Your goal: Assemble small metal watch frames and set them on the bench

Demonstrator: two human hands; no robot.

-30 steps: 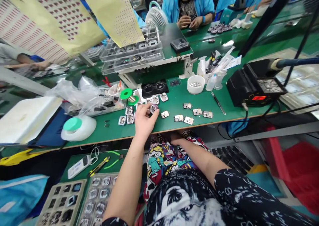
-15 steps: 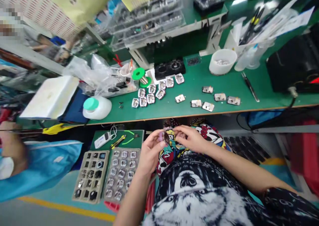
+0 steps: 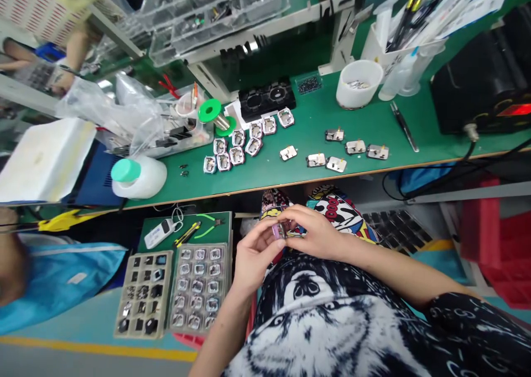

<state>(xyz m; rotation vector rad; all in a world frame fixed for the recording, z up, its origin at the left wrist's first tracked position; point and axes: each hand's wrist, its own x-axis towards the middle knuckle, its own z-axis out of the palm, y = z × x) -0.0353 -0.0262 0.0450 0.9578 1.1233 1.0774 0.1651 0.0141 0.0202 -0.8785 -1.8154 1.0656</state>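
Over my lap, just in front of the bench edge, my left hand [image 3: 256, 249] grips a small part with a purple side and a metallic inside [image 3: 278, 231]. Its exact kind I cannot make out. My right hand [image 3: 309, 230] closes on the same part from the other side, fingers bent round it and partly hiding it. On the green bench beyond lie several square metal watch-like housings [image 3: 237, 155] in a cluster. Several flat pieces with pale plates [image 3: 336, 164] lie to their right.
A compartment tray of housings [image 3: 199, 284] and a beige parts box [image 3: 143, 294] stand at lower left, near green-handled pliers [image 3: 209, 226]. The bench holds a solder spool [image 3: 215, 117], a bottle [image 3: 139, 176], a white cup [image 3: 359, 83] and tweezers [image 3: 404, 126]. A co-worker's arm [image 3: 12, 261] is at far left.
My right hand has moved left onto the part, which has turned between my hands. My view has shifted, so the bench items appear farther left and higher.
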